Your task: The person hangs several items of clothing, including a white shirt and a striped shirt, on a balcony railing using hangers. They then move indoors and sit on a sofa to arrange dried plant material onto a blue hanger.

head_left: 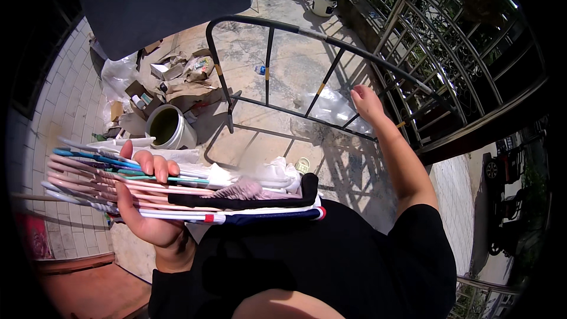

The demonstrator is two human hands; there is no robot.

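Note:
My left hand [147,168] is closed around a thick stack of plastic clothes hangers [80,180], mostly pink and white with some blue and green. Garments hang folded along the stack's right end: white cloth [277,174], a mauve piece [242,191], a black strip and a navy piece [271,217] with a red and white edge. The bundle lies level in front of my black shirt. Out to the right, my right arm reaches away from my body. My right hand [367,104] appears over the metal barrier's right part; its fingers are mostly hidden, and nothing shows in it.
A black metal barrier [269,68] with yellow bands stands ahead. Left of it are a white bucket [171,127] of dark liquid and heaped cardboard [195,91]. Clear plastic [333,106] lies behind the barrier. Another bucket [325,1] stands farther off, beside railings [434,53].

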